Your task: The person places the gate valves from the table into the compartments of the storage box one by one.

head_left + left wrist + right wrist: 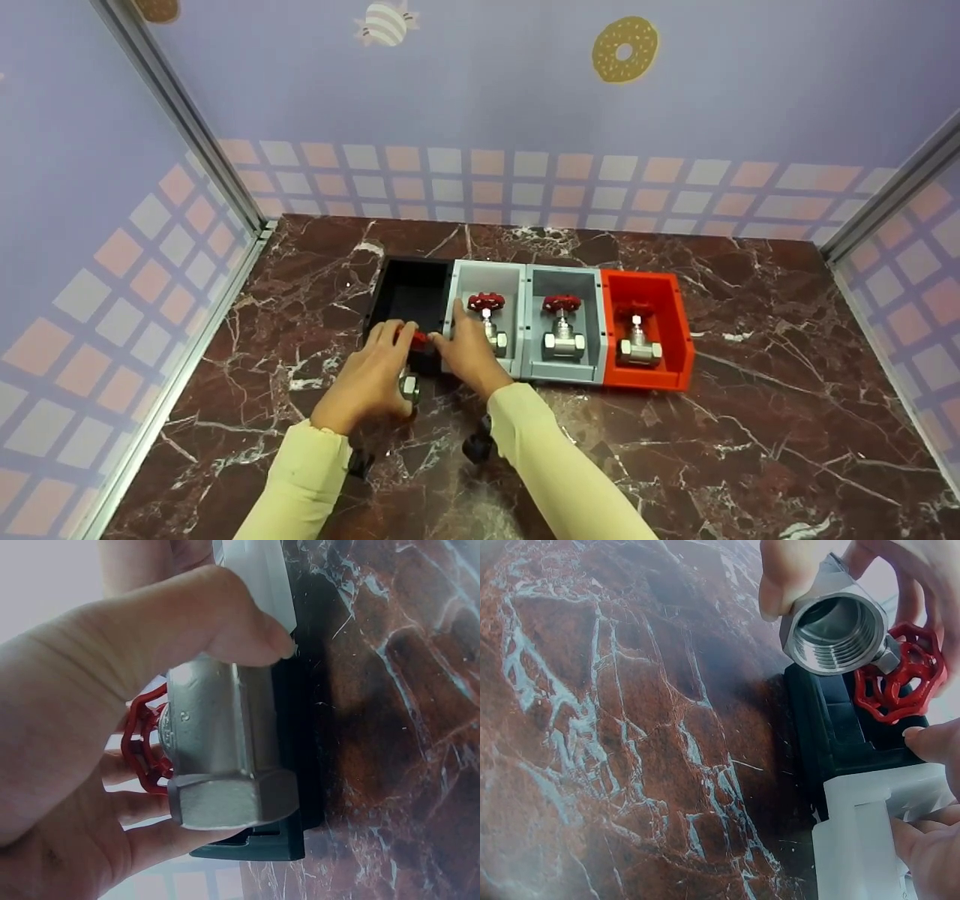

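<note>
My left hand [369,379] grips a steel valve with a red handwheel [217,735] at the front of the black bin [412,289]. The thumb lies across the valve's body; its threaded opening [836,634] shows in the right wrist view. The handwheel is over the black bin. My right hand [471,351] holds the side wall of the white bin [487,274] next to it, thumb toward the black bin and fingers inside the white one. Behind that hand, a second red-wheeled valve [487,302] stands in the white bin, partly hidden.
To the right, the grey bin [564,277] and the red bin [684,330] adjoin in the same row. The grey bin holds a valve [564,343], and the red bin holds another valve [639,351]. Patterned walls enclose the brown marbled tabletop [765,390].
</note>
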